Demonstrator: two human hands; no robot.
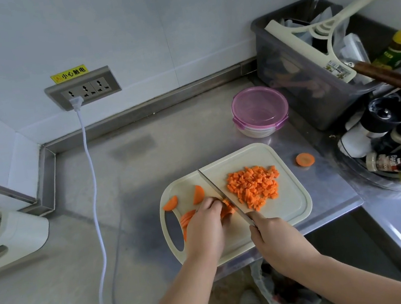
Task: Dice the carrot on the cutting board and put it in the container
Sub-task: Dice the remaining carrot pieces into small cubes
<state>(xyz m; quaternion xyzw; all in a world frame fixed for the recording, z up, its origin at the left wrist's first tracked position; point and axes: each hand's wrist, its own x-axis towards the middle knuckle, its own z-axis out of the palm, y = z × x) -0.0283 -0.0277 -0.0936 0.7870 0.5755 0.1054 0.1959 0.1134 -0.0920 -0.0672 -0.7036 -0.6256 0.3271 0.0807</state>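
A cream cutting board (290, 206) lies near the counter's front edge. A heap of diced carrot (255, 185) covers its right half. Half-round carrot slices (197, 194) lie on its left half. My left hand (205, 227) holds down a stack of carrot slices (227, 208) with curled fingers. My right hand (274, 239) grips the handle of a knife (221, 195), whose blade rests against that stack. A round container with a pink lid (260, 109) stands behind the board, lid on.
One carrot round (305, 159) lies on the steel counter right of the board. A grey bin of utensils (311, 73) and a tub of spice bottles (397, 146) crowd the right. A white cord (93, 191) hangs from the wall socket (84, 89). A white appliance (7, 238) sits at left.
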